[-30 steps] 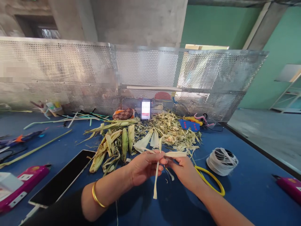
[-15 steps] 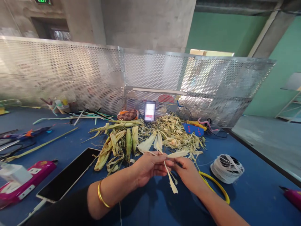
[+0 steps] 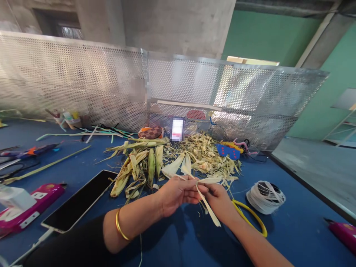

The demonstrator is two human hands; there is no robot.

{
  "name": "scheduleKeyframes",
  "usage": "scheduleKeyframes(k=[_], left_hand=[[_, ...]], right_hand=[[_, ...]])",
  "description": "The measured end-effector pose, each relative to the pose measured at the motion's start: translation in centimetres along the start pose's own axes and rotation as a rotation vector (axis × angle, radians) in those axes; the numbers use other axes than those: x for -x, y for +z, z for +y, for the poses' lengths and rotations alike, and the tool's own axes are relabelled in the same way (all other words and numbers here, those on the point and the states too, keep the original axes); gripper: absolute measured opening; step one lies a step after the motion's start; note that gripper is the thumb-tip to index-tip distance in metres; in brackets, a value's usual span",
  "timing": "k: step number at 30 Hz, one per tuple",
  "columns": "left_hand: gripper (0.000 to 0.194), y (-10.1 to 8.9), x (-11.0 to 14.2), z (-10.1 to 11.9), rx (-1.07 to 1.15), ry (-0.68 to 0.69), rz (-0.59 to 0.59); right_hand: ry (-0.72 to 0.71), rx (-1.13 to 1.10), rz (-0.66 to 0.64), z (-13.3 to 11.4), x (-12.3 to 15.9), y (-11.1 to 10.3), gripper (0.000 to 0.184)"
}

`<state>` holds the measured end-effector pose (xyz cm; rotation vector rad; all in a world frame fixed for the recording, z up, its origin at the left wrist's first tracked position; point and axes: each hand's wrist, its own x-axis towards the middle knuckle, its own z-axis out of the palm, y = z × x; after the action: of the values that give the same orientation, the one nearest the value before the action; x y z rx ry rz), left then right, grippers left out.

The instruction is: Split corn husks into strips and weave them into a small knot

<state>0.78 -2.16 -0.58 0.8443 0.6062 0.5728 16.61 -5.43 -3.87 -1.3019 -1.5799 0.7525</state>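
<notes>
Pale husk strip [image 3: 209,209] points five o'clock, no longer six: likely unsecured. Left hand [image 3: 178,194] pinches it; right hand [image 3: 221,203]: grip unclear.

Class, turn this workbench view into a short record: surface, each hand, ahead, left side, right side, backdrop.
Surface: blue tabletop
Left hand: pinching pale husk strips; gold bangle on wrist
Right hand: at the strips, close to the left; exact grip hidden
Ahead: long husks, shredded heap
Left side: dark-screened phone, magenta power strip
Right side: white string spool, yellow ring
Backdrop: perforated metal screen
</notes>
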Motion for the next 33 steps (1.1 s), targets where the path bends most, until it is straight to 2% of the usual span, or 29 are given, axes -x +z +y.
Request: scheduleKeyframes(k=[5,8,11,20,26,28,30,31,33], left_hand=[[0.019,0.2,-0.1,-0.1,-0.142,0.092,0.093],[0.02,0.4,0.0,0.2,-0.206,0.15,0.153],[0.023,0.5,0.1,0.2,-0.222,0.16,0.166],[0.02,0.1,-0.5,-0.6,-0.366,0.112,0.197],[0.022,0.5,-0.1,-0.2,-0.326,0.116,0.153],[0.021,0.7,0.0,-0.1,-0.313,0.141,0.164],[0.021,0.7,0.0,-0.1,-0.335,0.155,0.16],[0.022,0.8,0.0,-0.2,-0.364,0.151,0.146],[0.027,0.7,-0.1,-0.4,-0.437,0.135,0.103]], right_hand=[[0.002,-0.056,-0.003,-0.9,-0.1,-0.6,0.02],[0.135,-0.29,0.057,-1.5,0.0,-1.0,0.031],[0.255,-0.457,0.161,-1.6,0.1,-1.0,0.033],[0.177,-0.288,0.227,-0.7,-0.1,-0.7,0.022],[0.232,-0.485,0.336,-1.2,-0.2,-1.1,0.029],[0.295,-0.548,0.319,-1.4,-0.1,-0.9,0.033],[0.357,-0.578,0.232,-1.4,0.0,-0.6,0.036],[0.368,-0.582,0.201,-1.3,0.0,-0.4,0.036],[0.351,-0.565,0.217,-1.2,0.1,-0.3,0.036]])
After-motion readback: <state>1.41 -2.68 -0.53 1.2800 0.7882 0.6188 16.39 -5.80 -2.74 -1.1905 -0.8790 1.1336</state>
